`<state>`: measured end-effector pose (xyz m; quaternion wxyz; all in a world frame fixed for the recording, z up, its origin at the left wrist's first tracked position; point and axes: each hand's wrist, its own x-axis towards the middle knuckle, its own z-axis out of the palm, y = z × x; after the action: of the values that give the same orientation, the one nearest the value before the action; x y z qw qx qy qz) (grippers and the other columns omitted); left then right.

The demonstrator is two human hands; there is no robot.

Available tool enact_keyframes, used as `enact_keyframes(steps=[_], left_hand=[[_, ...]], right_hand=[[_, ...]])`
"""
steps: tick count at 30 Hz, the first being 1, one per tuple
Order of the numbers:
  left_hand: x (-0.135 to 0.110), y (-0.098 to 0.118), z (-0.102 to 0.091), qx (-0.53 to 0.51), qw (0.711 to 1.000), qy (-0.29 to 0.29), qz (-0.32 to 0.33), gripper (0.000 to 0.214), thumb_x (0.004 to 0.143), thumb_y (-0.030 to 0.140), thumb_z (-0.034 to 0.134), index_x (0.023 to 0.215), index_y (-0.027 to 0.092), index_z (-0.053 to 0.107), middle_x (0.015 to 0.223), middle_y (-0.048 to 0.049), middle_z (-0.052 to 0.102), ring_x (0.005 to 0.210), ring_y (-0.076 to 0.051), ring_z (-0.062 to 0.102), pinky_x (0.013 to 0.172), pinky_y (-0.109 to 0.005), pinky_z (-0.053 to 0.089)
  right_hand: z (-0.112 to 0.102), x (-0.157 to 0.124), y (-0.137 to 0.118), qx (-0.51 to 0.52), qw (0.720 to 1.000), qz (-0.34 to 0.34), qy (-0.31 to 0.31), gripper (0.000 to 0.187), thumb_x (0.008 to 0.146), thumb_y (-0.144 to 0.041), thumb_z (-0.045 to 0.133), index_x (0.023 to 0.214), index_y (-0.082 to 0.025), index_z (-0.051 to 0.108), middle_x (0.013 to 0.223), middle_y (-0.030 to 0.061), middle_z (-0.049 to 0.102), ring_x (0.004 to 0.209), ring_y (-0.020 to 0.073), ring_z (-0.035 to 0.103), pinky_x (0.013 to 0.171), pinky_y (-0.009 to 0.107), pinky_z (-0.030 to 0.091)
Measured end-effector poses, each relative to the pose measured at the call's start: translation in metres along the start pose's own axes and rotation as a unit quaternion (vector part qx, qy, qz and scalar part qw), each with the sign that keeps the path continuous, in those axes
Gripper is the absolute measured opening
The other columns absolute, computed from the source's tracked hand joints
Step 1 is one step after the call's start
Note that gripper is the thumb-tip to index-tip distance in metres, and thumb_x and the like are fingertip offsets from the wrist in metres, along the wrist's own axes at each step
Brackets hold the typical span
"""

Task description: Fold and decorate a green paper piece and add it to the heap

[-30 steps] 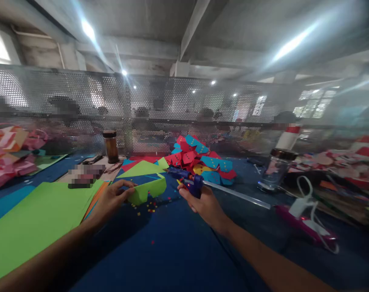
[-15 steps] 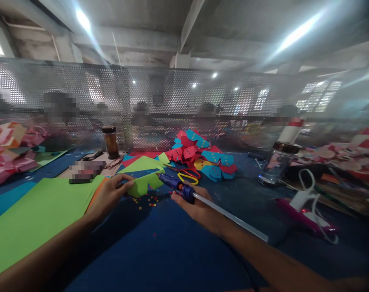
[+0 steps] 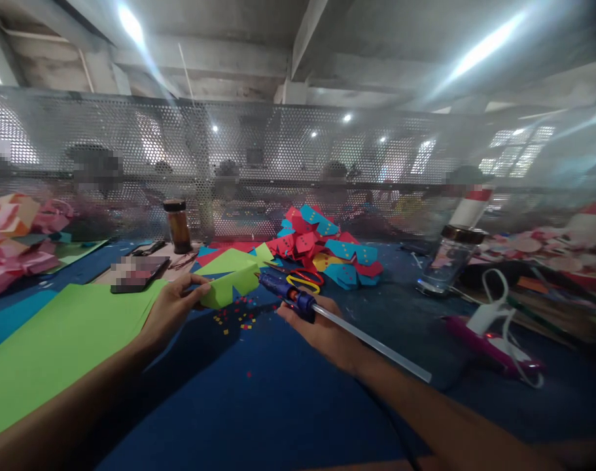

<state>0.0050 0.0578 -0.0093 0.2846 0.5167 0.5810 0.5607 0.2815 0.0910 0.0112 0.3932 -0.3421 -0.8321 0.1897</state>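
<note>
- Left hand [image 3: 180,299] pinches the left end of a notched green strip [image 3: 222,292], raised over the blue table [image 3: 219,418]; right hand [image 3: 322,327] wraps a glue gun [image 3: 280,288].
- Wrist drift could smear glue; drips could catch paper bits [image 3: 245,320] below.
- Strip's long axis runs rightward, rising slightly; nozzle points left and away, glue stick [image 3: 376,347] trailing rightward.

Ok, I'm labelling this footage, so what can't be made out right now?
All in the head view:
Glue gun handle: mostly hidden by the right hand.
Whether the nozzle touches the green strip: too small to tell.
Phone screen: masked by pixelation.
People: blurred behind the perforated partition.
Pink paper pile: cut off by the left edge.
</note>
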Motion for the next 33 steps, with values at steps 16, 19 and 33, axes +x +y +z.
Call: enact_keyframes(steps=[16, 19, 33], left_hand=[[-0.0009, 0.0003, 0.0018, -0.008, 1.000, -0.025, 0.014, 0.026, 0.074, 0.042, 0.069, 0.083, 0.018, 0.065, 0.085, -0.0013, 0.065, 0.070, -0.013, 0.060, 0.060, -0.023, 0.049], [-0.0013, 0.0010, 0.0020, -0.002, 0.999, -0.034, 0.018, 0.025, 0.076, 0.041, 0.068, 0.084, 0.018, 0.066, 0.088, -0.0018, 0.066, 0.071, -0.014, 0.060, 0.061, -0.024, 0.049], [-0.0028, 0.0020, 0.0031, 0.010, 0.999, -0.048, 0.015, 0.027, 0.076, 0.044, 0.067, 0.085, 0.019, 0.066, 0.090, -0.0030, 0.069, 0.071, -0.016, 0.062, 0.062, -0.026, 0.051]], right_hand=[[0.0017, -0.0016, -0.0015, 0.012, 0.999, -0.037, -0.015, 0.022, 0.083, -0.028, 0.061, 0.068, -0.020, 0.047, 0.062, -0.0037, 0.049, 0.057, 0.0108, 0.045, 0.055, 0.026, 0.035], [0.0017, -0.0016, -0.0025, 0.013, 0.999, -0.040, -0.023, 0.022, 0.083, -0.029, 0.061, 0.068, -0.020, 0.046, 0.063, -0.0037, 0.049, 0.057, 0.0109, 0.045, 0.055, 0.026, 0.034], [0.0050, -0.0007, 0.0056, 0.015, 0.999, -0.029, -0.035, 0.026, 0.084, -0.036, 0.062, 0.069, -0.020, 0.047, 0.065, -0.0041, 0.049, 0.060, 0.0130, 0.046, 0.058, 0.025, 0.034]])
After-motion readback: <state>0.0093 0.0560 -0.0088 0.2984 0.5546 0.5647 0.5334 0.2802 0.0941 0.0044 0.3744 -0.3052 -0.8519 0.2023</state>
